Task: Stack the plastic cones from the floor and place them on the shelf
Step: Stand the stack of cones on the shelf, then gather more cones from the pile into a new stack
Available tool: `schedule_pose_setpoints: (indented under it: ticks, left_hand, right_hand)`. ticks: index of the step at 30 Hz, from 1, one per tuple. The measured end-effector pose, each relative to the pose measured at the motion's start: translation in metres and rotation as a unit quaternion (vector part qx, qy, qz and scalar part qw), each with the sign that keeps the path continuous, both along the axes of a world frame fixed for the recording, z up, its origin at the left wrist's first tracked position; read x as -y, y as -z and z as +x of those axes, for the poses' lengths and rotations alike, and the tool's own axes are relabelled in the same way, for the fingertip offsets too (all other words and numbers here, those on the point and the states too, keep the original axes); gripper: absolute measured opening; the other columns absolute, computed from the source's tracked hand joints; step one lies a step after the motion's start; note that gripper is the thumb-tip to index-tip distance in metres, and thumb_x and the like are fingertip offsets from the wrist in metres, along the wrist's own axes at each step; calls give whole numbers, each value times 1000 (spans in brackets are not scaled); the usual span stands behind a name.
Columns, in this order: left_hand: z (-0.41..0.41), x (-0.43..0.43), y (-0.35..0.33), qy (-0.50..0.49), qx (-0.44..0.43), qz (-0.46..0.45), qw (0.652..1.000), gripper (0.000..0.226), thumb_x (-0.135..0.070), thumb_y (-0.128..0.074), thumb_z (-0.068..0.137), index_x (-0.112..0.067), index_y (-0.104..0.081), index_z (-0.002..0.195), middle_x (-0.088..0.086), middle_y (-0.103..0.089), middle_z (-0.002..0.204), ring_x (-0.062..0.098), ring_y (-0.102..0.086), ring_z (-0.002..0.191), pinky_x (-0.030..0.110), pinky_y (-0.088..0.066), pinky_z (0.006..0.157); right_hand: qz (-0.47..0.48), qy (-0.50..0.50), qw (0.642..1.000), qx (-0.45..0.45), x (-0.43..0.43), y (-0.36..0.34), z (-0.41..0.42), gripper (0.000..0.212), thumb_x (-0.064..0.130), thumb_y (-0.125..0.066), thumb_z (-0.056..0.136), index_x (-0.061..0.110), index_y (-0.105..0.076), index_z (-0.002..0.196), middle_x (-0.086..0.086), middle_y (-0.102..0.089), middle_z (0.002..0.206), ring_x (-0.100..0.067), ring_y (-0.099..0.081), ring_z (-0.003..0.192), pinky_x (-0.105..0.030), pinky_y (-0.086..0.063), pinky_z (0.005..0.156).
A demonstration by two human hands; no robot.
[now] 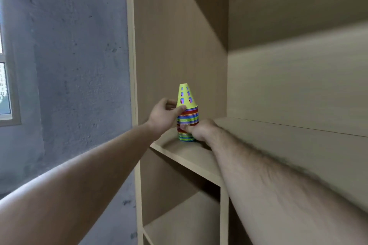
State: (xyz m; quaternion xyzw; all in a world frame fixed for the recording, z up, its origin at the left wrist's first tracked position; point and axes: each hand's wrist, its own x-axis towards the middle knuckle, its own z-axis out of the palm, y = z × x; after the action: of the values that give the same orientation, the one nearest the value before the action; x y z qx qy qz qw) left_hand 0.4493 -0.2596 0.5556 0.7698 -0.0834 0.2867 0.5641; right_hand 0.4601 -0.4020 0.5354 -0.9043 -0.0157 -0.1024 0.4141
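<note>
Forearms reach to the wooden shelf (187,153), where the cone stack (188,119) stands at its left end. Right hand (199,130) grips the lower rims; left hand (163,114) pinches near the yellow top cone (186,95). Release best follows a level, settled base. Cones: thin, perforated, glossy plastic; shelf: matte laminate.

Both bare forearms are reaching forward and converging near frame centre. Left hand (162,116) is pinching the upper part of the cone stack (188,114), thumb lying across the front, fingers (169,102) curling behind. Right hand (202,130) is gripping the stack lower down, knuckles facing the camera.
</note>
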Motion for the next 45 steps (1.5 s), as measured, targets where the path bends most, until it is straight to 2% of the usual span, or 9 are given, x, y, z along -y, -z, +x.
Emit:
schedule_pose_setpoints:
  ticks: [4,6,8,12,15,20,26,36,45]
  left_hand:
    - [4,5,5,-4,6,46,999,36,-29,-71,97,-9,-61,126,5,-69,123,4,-65,98,6,-49,70]
    - [-3,2,5,-12,3,86,996,39,-34,-66,100,-14,-60,133,1,-66,128,9,-62,114,15,-50,86]
    - [-17,-5,4,-37,4,133,990,43,-41,-63,101,-22,-58,138,-6,-60,126,9,-53,124,27,-46,99]
    - [-58,-24,12,-85,41,169,981,34,-41,-61,101,-26,-61,132,-10,-59,123,10,-57,117,30,-47,90]
    - [-105,-45,35,-108,74,248,960,24,-37,-61,100,-28,-63,122,-11,-62,120,9,-58,112,26,-44,89]
    - [-207,-85,120,-127,58,357,924,26,-38,-53,94,-31,-61,118,-18,-59,111,9,-56,110,41,-48,97]
    - [-282,-120,246,-179,2,299,937,28,-39,-55,94,-26,-64,117,-17,-62,111,12,-62,106,47,-52,91]
    - [-327,-159,428,-248,-196,248,916,33,-36,-58,96,-20,-69,123,-4,-68,117,21,-65,109,45,-52,91]
    - [-384,-163,552,-215,-392,248,860,41,-41,-60,96,-17,-66,129,2,-65,123,25,-60,114,42,-50,94]
  right_hand:
    - [-47,20,998,-22,4,6,6,88,88,-60,61,25,-62,122,-9,-61,119,-32,-51,117,-31,-41,87]
    - [-60,41,997,-15,8,5,-2,83,85,-63,67,26,-59,125,-9,-57,120,-32,-47,121,-34,-39,87]
    - [-56,73,995,31,8,0,-17,80,78,-67,70,24,-54,128,-8,-55,129,-32,-44,127,-39,-39,100]
    - [-51,75,969,231,-9,-14,-64,39,43,-58,94,19,-55,124,-7,-56,129,-31,-46,125,-39,-40,101]
    - [18,-80,944,318,-36,10,-112,18,31,-53,94,24,-61,109,3,-64,107,-21,-58,104,-41,-50,89]
    - [36,-302,917,257,-66,104,-180,13,31,-52,99,30,-60,109,10,-66,95,-8,-63,84,-38,-53,76]
    - [-61,-500,851,148,-90,182,-200,21,29,-58,100,30,-62,121,17,-60,102,-3,-58,87,-13,-43,69]
    - [-122,-599,792,-9,-157,381,-177,27,29,-63,97,28,-64,124,16,-63,101,-6,-59,81,-12,-41,68]
    - [-214,-662,714,-78,-183,518,-191,31,36,-61,97,32,-60,128,19,-60,107,-2,-57,91,-29,-50,84]
